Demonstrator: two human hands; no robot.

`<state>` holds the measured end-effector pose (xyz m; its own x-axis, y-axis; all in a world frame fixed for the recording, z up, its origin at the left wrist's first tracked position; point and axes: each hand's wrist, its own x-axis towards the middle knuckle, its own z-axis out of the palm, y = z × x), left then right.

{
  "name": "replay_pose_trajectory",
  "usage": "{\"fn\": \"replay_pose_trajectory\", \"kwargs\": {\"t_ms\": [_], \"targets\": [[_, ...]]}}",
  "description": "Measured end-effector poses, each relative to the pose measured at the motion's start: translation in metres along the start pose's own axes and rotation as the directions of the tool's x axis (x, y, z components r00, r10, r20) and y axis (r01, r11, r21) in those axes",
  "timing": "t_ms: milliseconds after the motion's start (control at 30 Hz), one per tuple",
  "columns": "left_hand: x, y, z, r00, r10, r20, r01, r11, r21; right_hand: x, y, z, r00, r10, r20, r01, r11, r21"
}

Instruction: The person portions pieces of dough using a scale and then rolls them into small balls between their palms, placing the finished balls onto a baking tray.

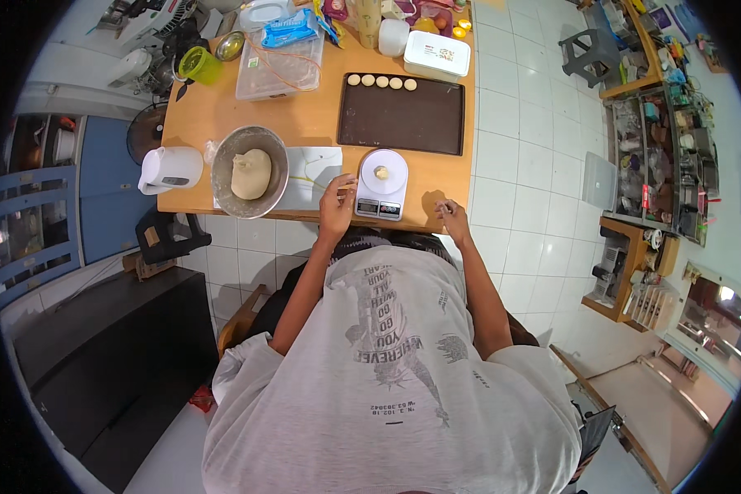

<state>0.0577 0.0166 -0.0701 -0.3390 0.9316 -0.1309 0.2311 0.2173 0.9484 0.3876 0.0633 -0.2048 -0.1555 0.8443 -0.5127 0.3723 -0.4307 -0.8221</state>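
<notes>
A white kitchen scale [393, 206] stands at the table's near edge with a small piece of dough [381, 173] on its round plate. Just left of the scale is my left hand [337, 207], fingers apart and holding nothing. To the right of the scale, above the table edge, my right hand [453, 221] has its fingertips drawn together; a pale speck shows at them, too small to name. A big lump of dough [251, 174] fills part of the metal bowl [278, 185] on the left. Several dough balls [382, 81] line the far edge of a dark baking tray [401, 119].
A white electric kettle [173, 169] is left of the bowl, and a pale mat [305, 177] lies partly under it. Farther back are a clear plastic box [280, 70], a lidded white tub [436, 55], a yellow-green cup [199, 66] and blue packaging [288, 29].
</notes>
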Motion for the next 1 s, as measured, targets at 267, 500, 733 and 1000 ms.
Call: {"fn": "replay_pose_trajectory", "kwargs": {"t_ms": [267,500,733,1000], "targets": [[-0.007,-0.019,0.0,0.991,-0.136,0.013,0.136,0.977,-0.162,0.052,-0.079,0.054,0.95,-0.256,0.178,0.307,0.872,-0.381],[-0.02,-0.019,-0.013,0.991,-0.125,-0.042,0.118,0.984,-0.135,0.102,-0.099,0.103,0.85,-0.482,0.211,0.503,0.629,-0.592],[-0.047,-0.027,-0.042,0.971,-0.221,-0.093,0.202,0.962,-0.182,0.066,-0.118,0.12,0.847,-0.403,0.346,0.52,0.501,-0.691],[-0.005,0.023,-0.069,0.969,-0.241,0.048,0.241,0.891,-0.386,0.018,-0.178,0.13,0.944,-0.307,0.125,0.295,0.95,0.108]]}}
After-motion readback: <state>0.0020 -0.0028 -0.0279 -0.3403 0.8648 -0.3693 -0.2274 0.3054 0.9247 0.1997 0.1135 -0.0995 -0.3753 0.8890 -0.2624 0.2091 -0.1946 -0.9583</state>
